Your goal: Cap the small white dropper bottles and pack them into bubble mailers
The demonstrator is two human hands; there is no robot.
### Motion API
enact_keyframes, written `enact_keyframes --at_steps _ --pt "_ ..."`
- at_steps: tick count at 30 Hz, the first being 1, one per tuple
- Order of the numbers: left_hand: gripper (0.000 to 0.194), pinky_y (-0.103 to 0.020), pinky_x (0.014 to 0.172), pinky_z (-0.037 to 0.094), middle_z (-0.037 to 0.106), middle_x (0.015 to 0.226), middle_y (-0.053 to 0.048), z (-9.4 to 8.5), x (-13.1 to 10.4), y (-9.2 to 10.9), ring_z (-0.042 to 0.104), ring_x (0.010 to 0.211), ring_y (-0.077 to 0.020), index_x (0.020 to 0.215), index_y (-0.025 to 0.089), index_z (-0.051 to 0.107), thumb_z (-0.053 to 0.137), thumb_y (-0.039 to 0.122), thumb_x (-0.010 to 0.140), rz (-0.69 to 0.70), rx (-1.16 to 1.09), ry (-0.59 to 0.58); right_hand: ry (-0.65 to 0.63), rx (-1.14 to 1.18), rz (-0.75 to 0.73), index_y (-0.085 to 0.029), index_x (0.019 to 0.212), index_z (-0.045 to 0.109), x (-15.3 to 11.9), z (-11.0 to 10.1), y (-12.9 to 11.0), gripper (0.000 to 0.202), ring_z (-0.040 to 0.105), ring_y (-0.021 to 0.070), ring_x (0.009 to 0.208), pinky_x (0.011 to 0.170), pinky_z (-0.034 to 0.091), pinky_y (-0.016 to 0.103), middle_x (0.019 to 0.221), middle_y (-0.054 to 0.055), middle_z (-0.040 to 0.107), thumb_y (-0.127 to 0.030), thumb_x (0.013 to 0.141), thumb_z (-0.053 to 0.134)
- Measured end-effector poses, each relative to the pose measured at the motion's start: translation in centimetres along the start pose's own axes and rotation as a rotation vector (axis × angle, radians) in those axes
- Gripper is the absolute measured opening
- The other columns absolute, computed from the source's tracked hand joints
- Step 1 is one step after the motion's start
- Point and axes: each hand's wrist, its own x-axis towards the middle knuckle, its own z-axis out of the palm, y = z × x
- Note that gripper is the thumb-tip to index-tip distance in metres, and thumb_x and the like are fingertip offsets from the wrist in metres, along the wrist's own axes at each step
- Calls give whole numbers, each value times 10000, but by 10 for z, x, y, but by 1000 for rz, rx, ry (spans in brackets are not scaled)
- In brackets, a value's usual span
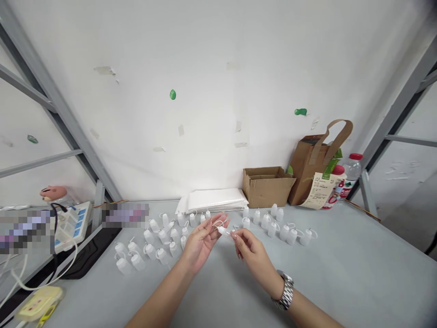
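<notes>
"Hands?"
"Left hand (pixel 201 243) palm up, fingers partly spread, grip unclear. Right hand (pixel 251 246) angled inward, fingertips pinching."
"Pinching what?"
"Narrow end of a small white plastic piece with a thin loop (pixel 223 231), tilted, between both hands."

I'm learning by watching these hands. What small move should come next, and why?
I'd probably steady the left hand and let the right hand gently adjust the small white piece: it sits at the left fingers, and its narrow end meets the right fingertips.
</notes>
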Motion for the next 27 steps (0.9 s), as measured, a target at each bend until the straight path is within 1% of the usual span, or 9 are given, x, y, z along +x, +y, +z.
enact_keyframes --at_steps 4,16,22,27 --pt "245 -370 1013 358 579 1218 -122 0 0 0 541 1115 -257 1020 130 648 557 209 807 7 22 6 6 -19 0 -194 782 522 0 -1 -1 361 424 126 534 520 359 247 576 -39 437 -526 862 406" --pt "242 -361 1010 360 619 1161 -117 0 0 0 547 1108 -247 1016 121 646 554 206 809 20 37 6 0 -55 -8 -188 800 537 0 -1 -2 363 437 130 549 550 373 249 576 -42 454 -522 862 408" --pt "251 -340 998 364 667 1063 -126 4 -2 3 536 1124 -242 1006 116 644 599 210 777 36 92 33 25 -197 -57 -190 775 545 -2 -2 -4 344 466 153 627 610 375 271 642 -6 520 -486 877 401" --pt "274 -353 993 359 666 1066 -130 4 -2 2 546 1109 -249 1005 121 642 624 237 758 53 138 23 58 -279 -115 -200 786 563 -3 -2 -3 307 460 172 673 643 369 285 661 6 530 -447 883 408"
